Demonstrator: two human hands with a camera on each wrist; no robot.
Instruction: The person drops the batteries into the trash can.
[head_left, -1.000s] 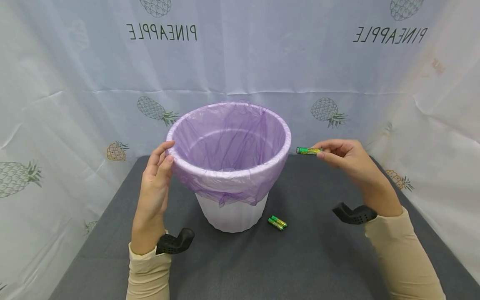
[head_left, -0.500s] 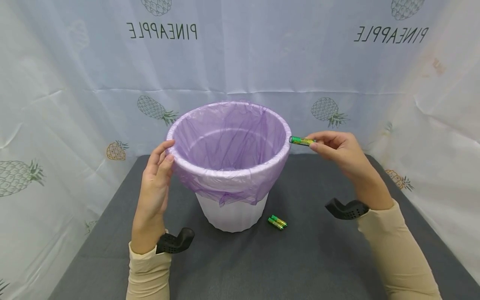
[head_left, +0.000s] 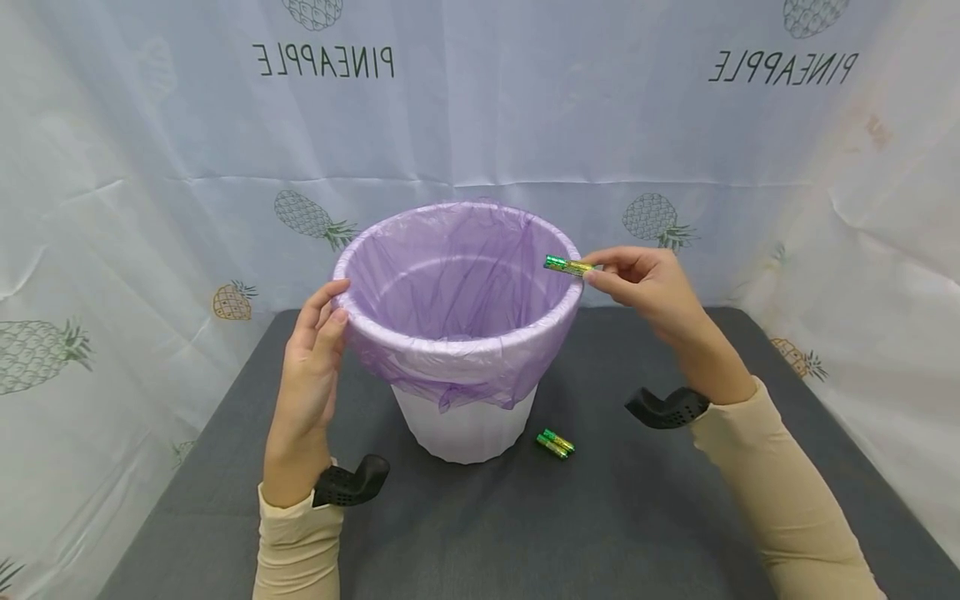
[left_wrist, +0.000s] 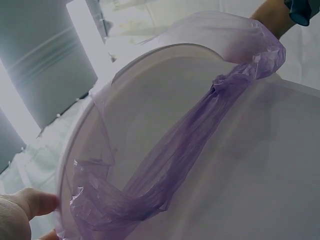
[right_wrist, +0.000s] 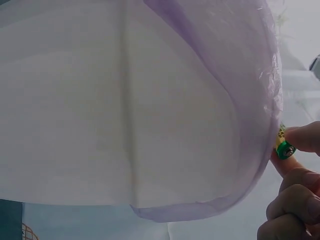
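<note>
A white trash can [head_left: 468,421] stands on the dark table, lined with a thin purple trash bag [head_left: 450,375] folded over its rim. My left hand [head_left: 309,367] rests its thumb and fingertips against the left side of the lined rim; the left wrist view shows the thumb [left_wrist: 42,201] right at the edge. My right hand [head_left: 648,287] pinches a green and yellow battery [head_left: 564,265] between thumb and fingers at the right rim. The battery's front end overlaps the can's mouth in the head view. Two more such batteries [head_left: 555,443] lie side by side right of the can's base.
The dark grey cloth [head_left: 480,533] covers the table. White curtains with pineapple prints [head_left: 480,125] enclose the back and both sides. Each wrist wears a black camera mount, such as the left mount [head_left: 351,483].
My right hand has moved left and upward, bringing the battery from beside the can to above its right rim. The left hand, the can and the two batteries on the table stay put.
</note>
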